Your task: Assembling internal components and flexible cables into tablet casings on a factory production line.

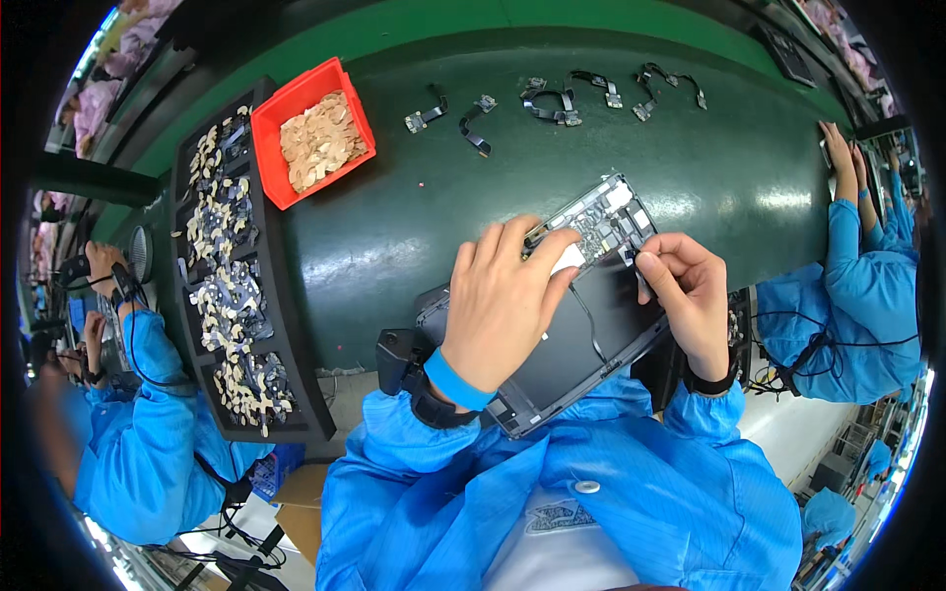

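Note:
An opened flat electronic device with a dark casing [537, 360] lies slanted at the table's near edge, close against my body. Its far end carries an exposed circuit board [606, 222] with silver and white parts. My left hand [507, 295] grips the device from the left, its fingers over the casing edge and its thumb beside a white piece [569, 258] on the board. My right hand [685, 291] pinches at the board's right side; what its fingertips hold is too small to make out. A thin black cable [589, 320] runs across the casing.
Several black flex cables [557, 106] lie spread along the far side of the green table [384, 217]. A red bin [264, 148] of tan pieces stands at the left, next to a black compartment tray [305, 384] filled with small parts. Co-workers in blue sleeves [843, 241] work at both sides.

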A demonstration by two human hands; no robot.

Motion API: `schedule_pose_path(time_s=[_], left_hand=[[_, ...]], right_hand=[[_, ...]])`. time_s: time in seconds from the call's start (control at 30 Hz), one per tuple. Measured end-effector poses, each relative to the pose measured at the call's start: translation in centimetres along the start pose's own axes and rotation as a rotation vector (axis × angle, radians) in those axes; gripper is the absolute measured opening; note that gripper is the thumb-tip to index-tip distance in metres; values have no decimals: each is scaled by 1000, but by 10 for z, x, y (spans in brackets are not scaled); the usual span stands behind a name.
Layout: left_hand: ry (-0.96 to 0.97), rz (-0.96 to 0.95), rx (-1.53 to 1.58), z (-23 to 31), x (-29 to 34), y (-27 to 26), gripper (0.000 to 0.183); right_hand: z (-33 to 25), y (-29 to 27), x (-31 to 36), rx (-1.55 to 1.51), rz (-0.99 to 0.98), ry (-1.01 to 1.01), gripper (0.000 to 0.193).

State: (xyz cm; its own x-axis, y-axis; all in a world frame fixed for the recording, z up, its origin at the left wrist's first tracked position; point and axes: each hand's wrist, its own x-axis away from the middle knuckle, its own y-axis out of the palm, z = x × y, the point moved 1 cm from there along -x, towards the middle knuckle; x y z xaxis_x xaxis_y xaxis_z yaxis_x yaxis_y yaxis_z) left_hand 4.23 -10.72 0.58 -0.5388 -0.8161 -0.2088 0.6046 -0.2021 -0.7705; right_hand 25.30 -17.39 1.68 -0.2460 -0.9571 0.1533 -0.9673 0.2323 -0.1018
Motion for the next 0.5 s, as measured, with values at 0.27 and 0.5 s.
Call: schedule_pose_path(time_s=[0.27, 0.5], left_hand=[[232, 27, -97, 5, -9, 6, 35], [249, -35, -108, 1, -21, 6, 41]], right_hand=[[6, -3, -9, 141, 44, 24, 18], [5, 4, -24, 187, 45, 41, 19]])
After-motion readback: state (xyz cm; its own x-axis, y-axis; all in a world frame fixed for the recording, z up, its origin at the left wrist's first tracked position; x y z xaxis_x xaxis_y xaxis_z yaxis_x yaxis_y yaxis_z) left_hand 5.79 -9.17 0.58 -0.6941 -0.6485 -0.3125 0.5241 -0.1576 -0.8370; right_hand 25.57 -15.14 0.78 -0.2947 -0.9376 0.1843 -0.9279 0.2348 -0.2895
